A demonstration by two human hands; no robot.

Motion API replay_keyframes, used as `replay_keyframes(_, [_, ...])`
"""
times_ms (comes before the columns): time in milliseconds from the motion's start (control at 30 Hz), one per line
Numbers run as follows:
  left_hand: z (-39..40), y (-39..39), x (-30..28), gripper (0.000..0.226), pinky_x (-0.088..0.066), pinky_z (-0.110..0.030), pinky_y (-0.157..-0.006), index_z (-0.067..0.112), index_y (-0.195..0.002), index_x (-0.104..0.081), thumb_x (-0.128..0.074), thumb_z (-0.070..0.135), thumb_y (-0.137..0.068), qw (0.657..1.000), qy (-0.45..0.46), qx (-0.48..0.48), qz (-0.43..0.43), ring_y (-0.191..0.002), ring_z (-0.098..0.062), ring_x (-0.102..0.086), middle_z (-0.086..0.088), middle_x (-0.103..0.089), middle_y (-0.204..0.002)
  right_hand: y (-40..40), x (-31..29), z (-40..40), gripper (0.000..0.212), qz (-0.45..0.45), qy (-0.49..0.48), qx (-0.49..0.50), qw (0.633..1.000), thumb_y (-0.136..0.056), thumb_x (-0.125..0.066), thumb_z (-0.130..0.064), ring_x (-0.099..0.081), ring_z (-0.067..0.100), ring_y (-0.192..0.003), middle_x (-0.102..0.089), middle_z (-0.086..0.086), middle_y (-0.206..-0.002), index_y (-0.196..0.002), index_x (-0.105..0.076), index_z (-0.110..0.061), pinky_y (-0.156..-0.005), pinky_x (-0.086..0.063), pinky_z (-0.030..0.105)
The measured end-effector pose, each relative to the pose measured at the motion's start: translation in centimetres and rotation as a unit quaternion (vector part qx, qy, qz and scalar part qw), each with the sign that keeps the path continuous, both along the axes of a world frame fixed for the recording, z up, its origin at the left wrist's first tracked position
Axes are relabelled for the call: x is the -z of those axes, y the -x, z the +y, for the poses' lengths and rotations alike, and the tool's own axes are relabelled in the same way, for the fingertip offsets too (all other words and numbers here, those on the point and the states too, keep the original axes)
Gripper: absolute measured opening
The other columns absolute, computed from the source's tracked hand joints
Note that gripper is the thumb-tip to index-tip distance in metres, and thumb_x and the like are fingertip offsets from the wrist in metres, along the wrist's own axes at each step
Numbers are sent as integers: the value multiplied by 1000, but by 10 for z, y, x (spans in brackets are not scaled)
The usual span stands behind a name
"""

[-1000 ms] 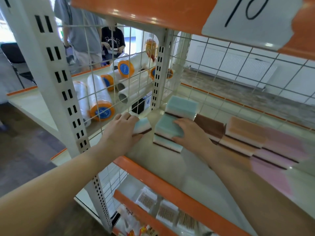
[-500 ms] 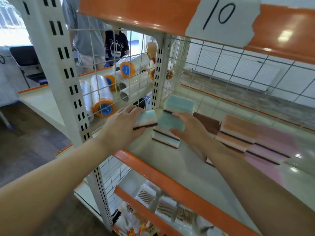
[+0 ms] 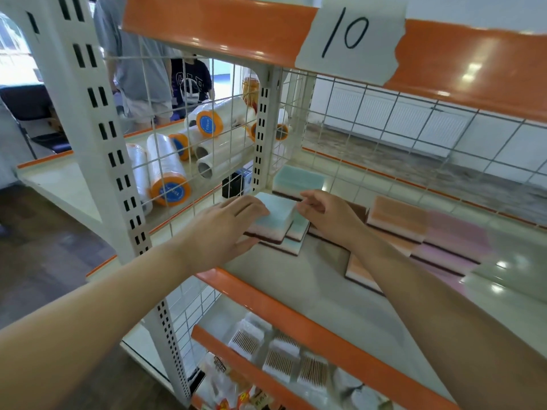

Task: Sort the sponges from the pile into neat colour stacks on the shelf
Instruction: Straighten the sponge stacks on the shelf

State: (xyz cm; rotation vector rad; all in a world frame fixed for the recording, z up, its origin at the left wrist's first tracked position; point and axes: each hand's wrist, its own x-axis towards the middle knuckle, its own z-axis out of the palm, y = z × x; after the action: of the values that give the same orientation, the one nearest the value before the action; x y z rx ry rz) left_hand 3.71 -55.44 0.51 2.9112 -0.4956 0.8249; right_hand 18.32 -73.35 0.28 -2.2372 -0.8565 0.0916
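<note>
A person's left hand [image 3: 225, 229] grips a blue sponge [image 3: 273, 216] by its near-left end, fingers laid over the top and thumb under its front edge, holding it on a low stack of blue sponges [image 3: 296, 238] at the left end of the cream shelf [image 3: 310, 279]. The sponge is a pale blue block fading to white along its lower side, backed by a dark brown scouring layer, and it sits slightly askew on the two sponges beneath. The right hand [image 3: 328, 214] hovers just beside its right end, fingers loosely curled and holding nothing. Another blue sponge [image 3: 297, 179] lies behind in the back-left corner, against the wire grid. To the right, orange sponges [image 3: 396, 217] and pink sponges [image 3: 455, 235] lie in overlapping rows, all with the same dark backing. A paper label [image 3: 349, 34] marked "10" is taped on the orange rail above. Rolls of clear film [image 3: 165, 170] lie on the neighbouring shelf beyond the grid.
</note>
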Motion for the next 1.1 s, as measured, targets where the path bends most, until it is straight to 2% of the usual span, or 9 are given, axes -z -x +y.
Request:
replay_keyframes(200, [-3,-2,7,45,-58,-43,-69,6,-108,-66,-83,15,-67,1000,6,18,12,-96,-30,-66,-13,-65,-109,0,3,0,46,18,31,-19,999,-92,-51,-43,-56,9,-105,-61,-2,-118,-127,-56,-15,-92,-42,24])
replay_keyframes(333, [-1,-4,13,47,-58,-43,-64,7,-113,-63,-81,18,-71,1000,22,-4,7,-93,-32,-66,-15,-62,-113,-2,5,-1,42,24,20,-8,999,-90,-54,-44,-55,8,-101,-61,-4,-113,-122,-57,-18,-82,-39,20])
replay_keyframes(433, [-1,-11,18,63,-56,-40,-74,11,-128,-51,-75,34,-75,994,80,-67,32,-100,-28,-63,-8,-55,-126,-4,4,-2,45,34,2,3,999,-87,-58,-43,-54,7,-99,-58,-7,-109,-126,-55,-19,-77,-38,17])
replay_keyframes(500, [-1,-16,21,69,-51,-30,-77,19,-134,-42,-71,43,-76,981,138,-120,69,-95,-15,-60,0,-52,-128,-5,4,-3,47,43,-8,7,999,-87,-60,-42,-55,6,-98,-59,-8,-110,-127,-54,-18,-80,-40,18])
replay_keyframes(567, [-3,-20,23,67,-41,-15,-69,24,-132,-41,-72,41,-76,968,190,-129,98,-79,0,-52,4,-53,-122,-6,4,-2,44,43,-20,12,999,-86,-62,-38,-56,1,-92,-60,-11,-104,-124,-55,-18,-78,-41,15])
replay_keyframes(667, [-5,-26,25,64,-33,-5,-64,28,-132,-42,-73,35,-76,953,244,-131,127,-74,6,-48,8,-52,-117,-7,5,-1,38,38,-29,12,999,-87,-63,-33,-55,-5,-87,-59,-15,-97,-122,-57,-18,-71,-39,10])
replay_keyframes(833, [-7,-33,27,61,-39,-12,-67,25,-132,-46,-73,28,-77,924,325,-152,131,-77,1,-52,11,-53,-108,-10,5,1,40,26,-39,34,998,-86,-64,-32,-57,6,-93,-60,-8,-105,-122,-58,-14,-76,-40,15])
replay_keyframes(967, [-13,-37,26,65,-47,-26,-81,19,-135,-43,-73,17,-77,898,394,-149,130,-89,-11,-56,2,-57,-113,-10,6,5,45,14,-38,48,998,-86,-64,-33,-55,6,-91,-58,-7,-105,-125,-56,-12,-68,-36,9])
replay_keyframes(1100, [-24,-38,26,67,-43,-25,-82,20,-135,-42,-71,17,-75,896,398,-148,134,-100,-15,-56,1,-56,-118,-10,6,11,42,0,-34,67,997,-86,-64,-31,-54,5,-86,-58,-6,-102,-122,-57,-11,-68,-36,11])
